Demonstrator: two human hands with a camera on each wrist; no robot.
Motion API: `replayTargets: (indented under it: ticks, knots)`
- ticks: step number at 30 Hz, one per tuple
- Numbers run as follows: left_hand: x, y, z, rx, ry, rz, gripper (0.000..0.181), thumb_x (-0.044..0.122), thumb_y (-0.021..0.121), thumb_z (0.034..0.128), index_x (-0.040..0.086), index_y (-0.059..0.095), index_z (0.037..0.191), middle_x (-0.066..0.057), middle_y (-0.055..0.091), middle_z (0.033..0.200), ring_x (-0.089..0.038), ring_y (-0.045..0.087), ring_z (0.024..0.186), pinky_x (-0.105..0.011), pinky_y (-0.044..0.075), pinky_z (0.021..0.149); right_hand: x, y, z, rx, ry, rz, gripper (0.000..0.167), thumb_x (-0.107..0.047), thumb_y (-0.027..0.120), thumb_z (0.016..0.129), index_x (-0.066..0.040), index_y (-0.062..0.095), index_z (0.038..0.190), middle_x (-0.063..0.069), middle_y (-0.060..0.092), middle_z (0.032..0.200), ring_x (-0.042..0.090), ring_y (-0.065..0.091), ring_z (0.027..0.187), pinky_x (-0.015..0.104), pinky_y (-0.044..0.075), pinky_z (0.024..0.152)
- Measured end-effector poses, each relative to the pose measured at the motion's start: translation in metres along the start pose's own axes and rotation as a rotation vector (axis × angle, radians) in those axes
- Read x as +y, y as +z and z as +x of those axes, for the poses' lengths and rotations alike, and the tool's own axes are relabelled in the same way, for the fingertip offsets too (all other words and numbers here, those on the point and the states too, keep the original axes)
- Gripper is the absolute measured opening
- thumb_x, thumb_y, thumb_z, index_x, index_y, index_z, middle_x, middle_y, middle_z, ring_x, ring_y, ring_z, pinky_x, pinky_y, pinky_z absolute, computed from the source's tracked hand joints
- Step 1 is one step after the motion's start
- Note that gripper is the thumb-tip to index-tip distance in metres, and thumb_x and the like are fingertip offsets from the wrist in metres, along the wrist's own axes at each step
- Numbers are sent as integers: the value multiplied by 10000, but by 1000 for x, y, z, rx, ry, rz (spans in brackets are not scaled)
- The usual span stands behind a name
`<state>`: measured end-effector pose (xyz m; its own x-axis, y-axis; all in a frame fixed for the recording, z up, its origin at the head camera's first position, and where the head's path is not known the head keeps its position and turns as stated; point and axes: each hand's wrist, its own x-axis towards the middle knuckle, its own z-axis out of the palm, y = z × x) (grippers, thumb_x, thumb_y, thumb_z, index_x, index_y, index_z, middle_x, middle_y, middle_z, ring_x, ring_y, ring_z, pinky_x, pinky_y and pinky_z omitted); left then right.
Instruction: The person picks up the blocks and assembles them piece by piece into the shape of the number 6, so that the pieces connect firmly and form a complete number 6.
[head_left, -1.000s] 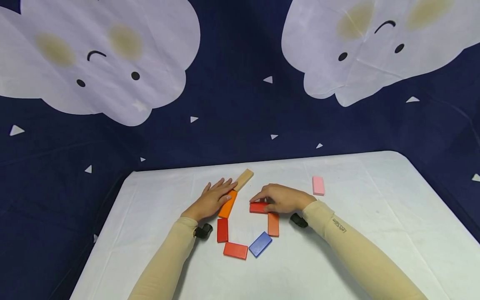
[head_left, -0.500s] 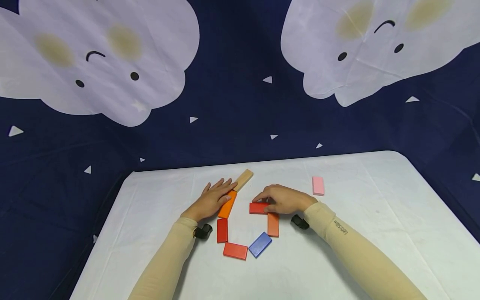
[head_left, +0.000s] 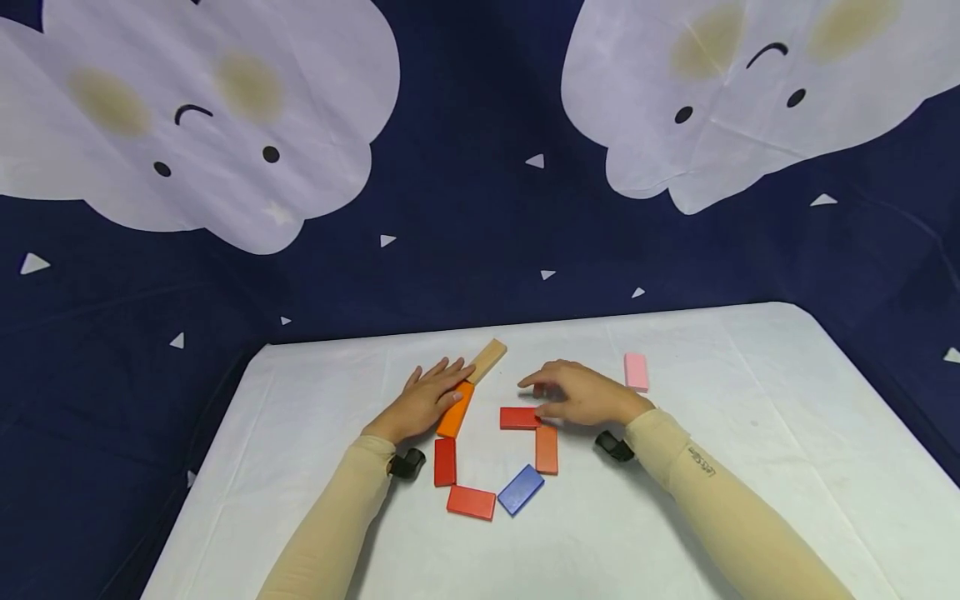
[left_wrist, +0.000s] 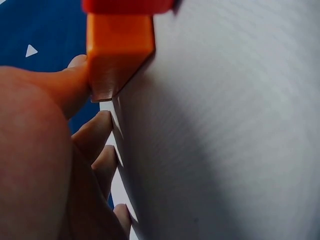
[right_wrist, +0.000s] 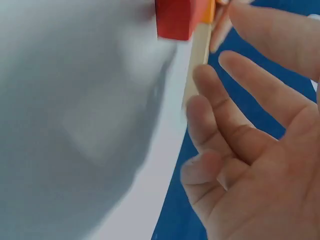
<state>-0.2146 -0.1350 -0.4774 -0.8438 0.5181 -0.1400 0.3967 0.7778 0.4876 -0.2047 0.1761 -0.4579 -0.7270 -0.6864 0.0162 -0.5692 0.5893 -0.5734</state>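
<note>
My left hand (head_left: pixel 426 404) lies with its fingers spread at the left. Its thumb rests on the orange block (head_left: pixel 454 415), and its fingertips reach the plain wooden block (head_left: pixel 488 360). In the left wrist view the thumb touches the side of the orange block (left_wrist: pixel 120 47). Over at the right, my right hand (head_left: pixel 581 393) hovers by a red block (head_left: pixel 517 418), fingers parted and loosely bent, gripping nothing. Its thumb is close to the block's right end; whether they touch I cannot tell. The right wrist view has that red block (right_wrist: pixel 174 17) beyond the fingers.
An orange-red block (head_left: pixel 547 450), a blue block (head_left: pixel 521 489), a red block (head_left: pixel 471 502) and another red block (head_left: pixel 445 462) continue the curved outline. A pink block (head_left: pixel 636 372) lies apart, behind the right wrist. The white-covered table (head_left: pixel 750 433) meets a dark blue cloth (head_left: pixel 465 275) behind.
My right hand has let go of the red block and drawn back up and to the right, its fingers spreading. The left hand and the blocks stay put.
</note>
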Motion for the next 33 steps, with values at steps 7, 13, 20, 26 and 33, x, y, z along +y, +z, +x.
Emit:
replayTargets:
  ticks: [7,13,20,26,33]
  knots:
    - [0,-1,-1,3,2,-6,512,349,427,1085,258,348,1582,-17,261,1646,-257,129,1542,-571,-13,1214,16,-18,-31,173,51,9,436,-205,738,922,-95,648,1334,57,664,1224,255,607,1064,470,487,925]
    - [0,0,0,1,7,-3,514,349,430,1084,258,347,1582,-20,266,1645,-260,131,1542,-575,-10,1214,36,-31,-55,300,116,22,447,-193,760,909,-111,646,1333,80,643,1262,308,595,1091,509,499,888]
    - [1,0,0,0,3,-3,517,348,437,1082,265,342,1584,-12,263,1646,-250,126,1543,-569,-12,1215,61,-41,-78,423,109,4,411,-184,772,897,-100,670,1286,115,653,1194,296,585,1029,426,456,871]
    - [1,0,0,1,2,-2,518,347,440,1081,265,343,1584,-10,263,1646,-250,127,1543,-568,-13,1216,74,-45,-91,470,156,-30,420,-158,774,888,-46,661,1276,120,649,1211,296,573,1009,432,442,791]
    - [3,0,-1,14,14,-4,524,346,448,1078,243,350,1582,-31,276,1643,-273,144,1539,-589,3,1210,78,-49,-98,425,294,-49,557,-228,789,874,-19,595,1352,177,616,1273,355,573,1061,521,436,891]
